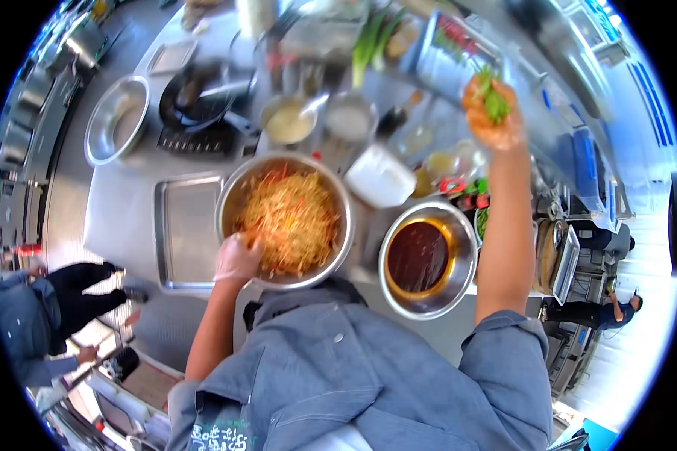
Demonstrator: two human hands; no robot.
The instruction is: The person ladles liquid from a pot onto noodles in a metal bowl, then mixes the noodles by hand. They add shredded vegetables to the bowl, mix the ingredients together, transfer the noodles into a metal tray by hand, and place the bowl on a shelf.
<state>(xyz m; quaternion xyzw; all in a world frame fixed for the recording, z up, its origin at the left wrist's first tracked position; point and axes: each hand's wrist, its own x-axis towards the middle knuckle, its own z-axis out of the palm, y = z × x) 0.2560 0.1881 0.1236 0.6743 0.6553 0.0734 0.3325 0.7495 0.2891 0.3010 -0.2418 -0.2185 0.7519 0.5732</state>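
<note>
My left hand (238, 258), in a clear glove, is closed on the near left rim of a steel mixing bowl (344, 248). Its fingertips reach inside, against a heap of pale noodle-like strands (297, 214) mixed with orange-red shreds. Far out to the right, my raised right hand (495, 124), also gloved, is closed around a bunch of leafy green herbs (493, 99). Below that arm, a second steel bowl (466, 289) contains dark brown sauce (417, 257).
A steel tray (184, 233) lies left of the noodle bowl. Behind are a wok (192, 98) on a burner, a metal basin (139, 90), a white container (381, 177) and green onions (370, 45). Other people (41, 316) stand at left and far right.
</note>
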